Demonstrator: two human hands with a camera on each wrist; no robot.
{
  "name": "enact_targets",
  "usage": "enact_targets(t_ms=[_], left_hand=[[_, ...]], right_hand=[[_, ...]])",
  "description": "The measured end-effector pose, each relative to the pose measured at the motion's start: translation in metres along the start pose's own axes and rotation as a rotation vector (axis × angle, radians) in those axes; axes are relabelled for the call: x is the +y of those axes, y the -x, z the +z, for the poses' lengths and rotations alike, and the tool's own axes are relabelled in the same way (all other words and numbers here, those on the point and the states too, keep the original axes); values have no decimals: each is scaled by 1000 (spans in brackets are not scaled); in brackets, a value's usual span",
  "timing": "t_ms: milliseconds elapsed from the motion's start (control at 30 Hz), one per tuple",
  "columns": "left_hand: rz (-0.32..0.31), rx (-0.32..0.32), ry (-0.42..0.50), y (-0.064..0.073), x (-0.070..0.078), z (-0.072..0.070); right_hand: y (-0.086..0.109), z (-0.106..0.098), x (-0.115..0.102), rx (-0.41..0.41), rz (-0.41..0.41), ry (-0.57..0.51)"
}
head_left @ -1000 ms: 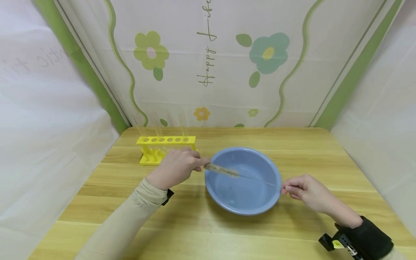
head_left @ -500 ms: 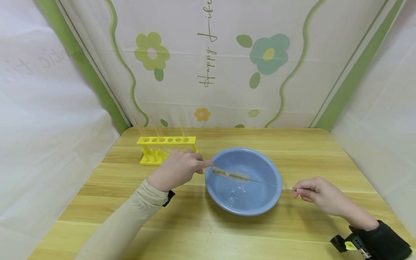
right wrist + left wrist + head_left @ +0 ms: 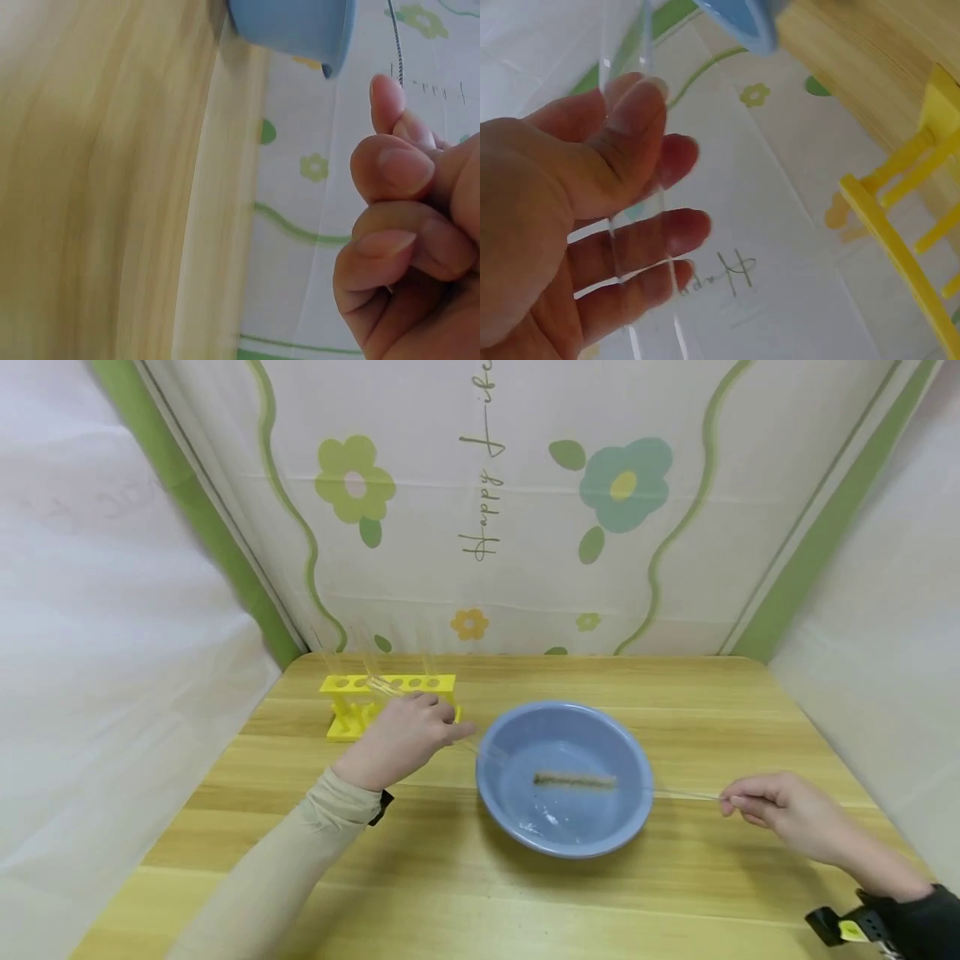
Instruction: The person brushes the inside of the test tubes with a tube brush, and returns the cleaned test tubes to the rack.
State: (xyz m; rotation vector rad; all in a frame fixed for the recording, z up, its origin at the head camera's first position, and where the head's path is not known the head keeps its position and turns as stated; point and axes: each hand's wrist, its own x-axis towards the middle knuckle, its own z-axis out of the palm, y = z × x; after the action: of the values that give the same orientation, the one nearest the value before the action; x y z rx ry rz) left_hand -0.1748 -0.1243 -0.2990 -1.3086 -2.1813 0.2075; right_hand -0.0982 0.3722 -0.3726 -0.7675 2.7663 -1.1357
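A clear glass test tube (image 3: 387,687) lies slanted in my left hand (image 3: 401,739), its right end over the basin's left rim. The left wrist view shows the thumb pinching the tube (image 3: 626,45) against the fingers. My right hand (image 3: 791,817) pinches the end of the thin twisted wire handle (image 3: 686,794) of a test tube brush. The brush's tan bristles (image 3: 576,782) hang level over the blue basin (image 3: 489,806), to the right of the tube and apart from it. Wet glints show on the basin's floor.
A yellow test tube rack (image 3: 332,687) stands at the back left, close behind my left hand, with several clear tubes upright in it. The basin sits mid-table on the wooden tabletop (image 3: 525,906). A printed curtain (image 3: 525,585) hangs behind, with white cloth at both sides.
My right hand has moved right, drawing the brush out of the tube; its bristles now lie clear of the tube over the basin. My left hand has stayed nearly in place.
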Motion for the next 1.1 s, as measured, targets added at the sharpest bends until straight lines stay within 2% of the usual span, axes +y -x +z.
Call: enact_targets(t_ms=[100,200,300,467,533,633,700,800,867,933,1033,1100], left_hand=[[31,-17,-71,1,-1,-1],[90,-4,-136,-6,5,-2],[148,2,-230,-14,15,-2],[237,-38,-357,-27,33,2],[259,-53,-378,-30,37,3],[259,-58,-369,-30,37,3],[231,-36,-305,-27,33,3],[147,45,-80,-20,20,1],[69,142,91,-14,8,-2],[-18,265,214,-8,-5,-8],[-164,453,341,1,-27,-16],[-267,545,437,7,-41,-21]], right_hand=[[7,-7,5,37,9,70],[12,-9,1,91,15,218],[11,-7,-14,137,12,395],[6,-3,-40,219,-87,619],[3,0,-48,253,-129,660],[-2,3,-57,287,-179,680],[-4,6,-60,296,-192,673],[-5,8,-64,311,-195,668],[-6,9,-65,316,-188,665],[-6,9,-66,322,-183,666],[-7,9,-68,327,-178,671],[-8,9,-70,334,-176,675]])
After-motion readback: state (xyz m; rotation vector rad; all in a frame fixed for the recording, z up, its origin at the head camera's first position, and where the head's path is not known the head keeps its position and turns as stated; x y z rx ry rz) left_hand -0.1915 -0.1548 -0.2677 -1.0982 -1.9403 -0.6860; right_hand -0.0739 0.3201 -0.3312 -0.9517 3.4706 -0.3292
